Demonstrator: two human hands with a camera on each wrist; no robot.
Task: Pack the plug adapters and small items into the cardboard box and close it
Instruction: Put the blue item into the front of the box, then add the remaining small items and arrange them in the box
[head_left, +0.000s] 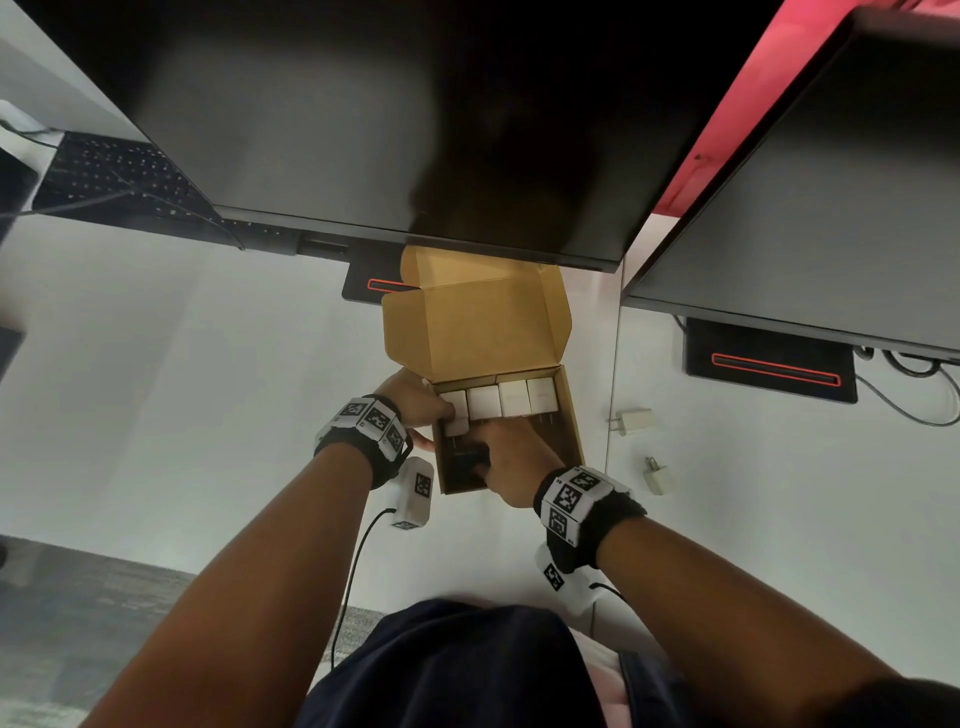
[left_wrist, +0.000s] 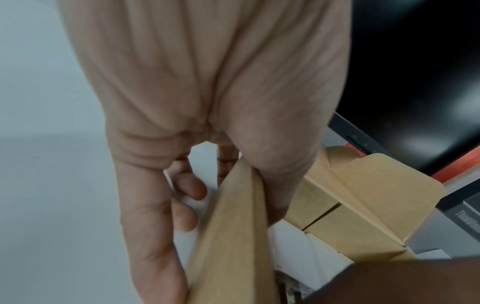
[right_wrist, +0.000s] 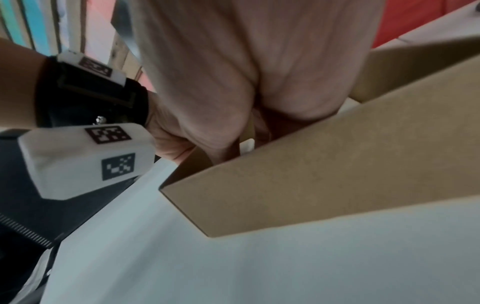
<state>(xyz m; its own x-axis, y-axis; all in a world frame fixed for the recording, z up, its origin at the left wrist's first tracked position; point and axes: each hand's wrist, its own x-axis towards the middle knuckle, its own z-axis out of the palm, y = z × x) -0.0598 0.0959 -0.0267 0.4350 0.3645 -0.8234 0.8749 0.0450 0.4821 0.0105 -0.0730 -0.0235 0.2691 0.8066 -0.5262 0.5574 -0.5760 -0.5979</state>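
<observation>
The brown cardboard box (head_left: 570, 415) stands open on the white desk, its lid (head_left: 483, 332) tilted up at the back. Several white plug adapters (head_left: 511, 397) stand in a row along its far wall. One more white adapter (head_left: 457, 426) lies just in front of them at the left. My left hand (head_left: 418, 402) pinches the box's left wall (left_wrist: 233, 226), thumb inside and fingers outside. My right hand (head_left: 511, 452) reaches into the box and curls round a black adapter (head_left: 467, 457). Its fingertips are hidden behind the box wall (right_wrist: 324, 174) in the right wrist view.
Two loose white adapters (head_left: 631, 420) (head_left: 658, 475) lie on the desk right of the box. A dark monitor (head_left: 389, 130) overhangs the box's lid, and its stand (head_left: 371, 283) sits behind. A second monitor (head_left: 831, 208) and cables (head_left: 909, 405) are at the right, a keyboard (head_left: 114, 171) far left.
</observation>
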